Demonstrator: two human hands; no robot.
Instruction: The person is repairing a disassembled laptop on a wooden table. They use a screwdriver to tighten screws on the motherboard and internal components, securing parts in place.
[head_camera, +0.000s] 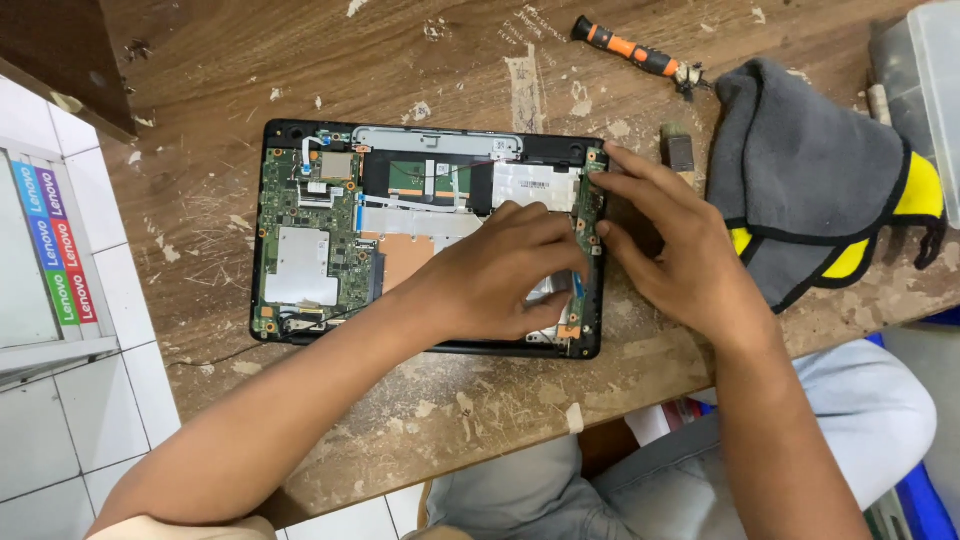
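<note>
Opened laptop chassis (430, 235) lying flat on the scarred wooden table (300, 60), base cover off, green mainboard (310, 230) exposed at left. Working, by appearance, on the small daughterboard (590, 215) along the right edge; next move likely calling for a steady, level lift or press. Left hand (500, 275) reaching across palm-down, fingers curled, pressing on the interior. Right hand (670, 245) pinching the right edge, fingers spread, gripping nothing loose. Grey-and-yellow cloth (810, 170) and orange-handled screwdriver (630, 48) lying beyond.
</note>
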